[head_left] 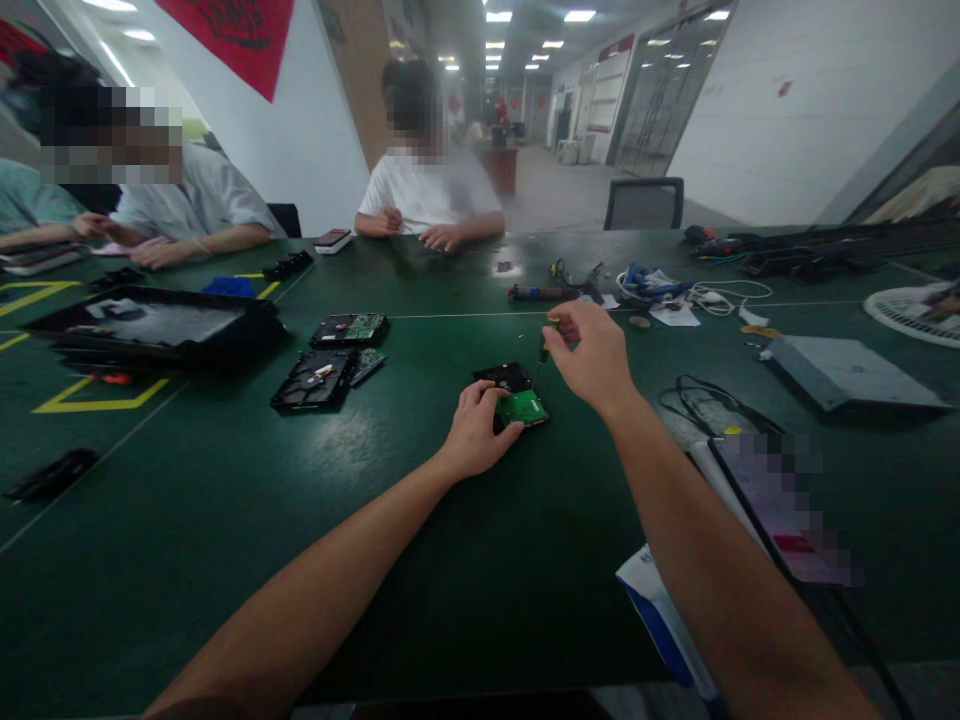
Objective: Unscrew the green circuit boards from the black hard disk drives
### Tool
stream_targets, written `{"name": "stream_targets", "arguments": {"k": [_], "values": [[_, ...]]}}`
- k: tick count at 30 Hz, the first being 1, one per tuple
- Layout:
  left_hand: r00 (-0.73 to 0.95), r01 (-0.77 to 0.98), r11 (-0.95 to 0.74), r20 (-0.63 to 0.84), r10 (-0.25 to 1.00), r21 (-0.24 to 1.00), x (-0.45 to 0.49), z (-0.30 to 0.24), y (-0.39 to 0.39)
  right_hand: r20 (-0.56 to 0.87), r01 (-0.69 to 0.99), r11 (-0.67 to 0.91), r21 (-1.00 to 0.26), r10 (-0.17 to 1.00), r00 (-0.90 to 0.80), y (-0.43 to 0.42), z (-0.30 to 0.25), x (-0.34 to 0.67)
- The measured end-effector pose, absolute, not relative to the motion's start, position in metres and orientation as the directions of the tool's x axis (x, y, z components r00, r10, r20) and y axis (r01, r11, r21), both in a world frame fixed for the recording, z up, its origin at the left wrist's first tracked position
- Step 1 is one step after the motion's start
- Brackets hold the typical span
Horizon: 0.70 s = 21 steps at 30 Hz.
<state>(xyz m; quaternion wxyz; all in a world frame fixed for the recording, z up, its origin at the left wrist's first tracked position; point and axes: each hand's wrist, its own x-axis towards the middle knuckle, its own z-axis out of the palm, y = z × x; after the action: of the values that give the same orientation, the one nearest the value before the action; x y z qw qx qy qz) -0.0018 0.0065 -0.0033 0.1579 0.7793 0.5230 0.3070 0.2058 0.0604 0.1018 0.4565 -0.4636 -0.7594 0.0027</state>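
Observation:
A black hard drive [510, 378] with a green circuit board [523, 407] lies on the dark green table [225, 520] in front of me. My left hand [476, 432] rests on its near left side, fingers curled around the edge and holding it. My right hand [592, 352] hovers just above and to the right of the drive, fingers pinched on the handle of a small screwdriver [546, 340] that points down at the board.
Two more opened drives [315, 380] [349, 328] lie to the left, beside a black tray [150, 325]. Cables and tools [660, 285] lie beyond, a grey box [847, 370] to the right, papers [780, 500] near right. Other people sit across the table.

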Motion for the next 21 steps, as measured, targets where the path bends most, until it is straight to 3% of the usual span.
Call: {"name": "stream_targets", "arguments": {"k": [8, 15, 21], "values": [[0.262, 0.713, -0.4, 0.311, 0.914, 0.576, -0.0015, -0.004, 0.0069, 0.67, 0.681, 0.553, -0.48, 0.732, -0.122, 0.0641, 0.0978, 0.2064], [0.261, 0.715, -0.399, 0.31, 0.914, 0.575, -0.0014, -0.0033, 0.0068, 0.692, 0.701, 0.563, -0.438, 0.708, -0.137, 0.0619, 0.0992, 0.206], [0.26, 0.712, -0.393, 0.301, 0.917, 0.582, -0.0019, -0.0024, 0.0062, 0.661, 0.679, 0.53, -0.509, 0.746, -0.087, 0.0673, 0.0955, 0.207]]}}
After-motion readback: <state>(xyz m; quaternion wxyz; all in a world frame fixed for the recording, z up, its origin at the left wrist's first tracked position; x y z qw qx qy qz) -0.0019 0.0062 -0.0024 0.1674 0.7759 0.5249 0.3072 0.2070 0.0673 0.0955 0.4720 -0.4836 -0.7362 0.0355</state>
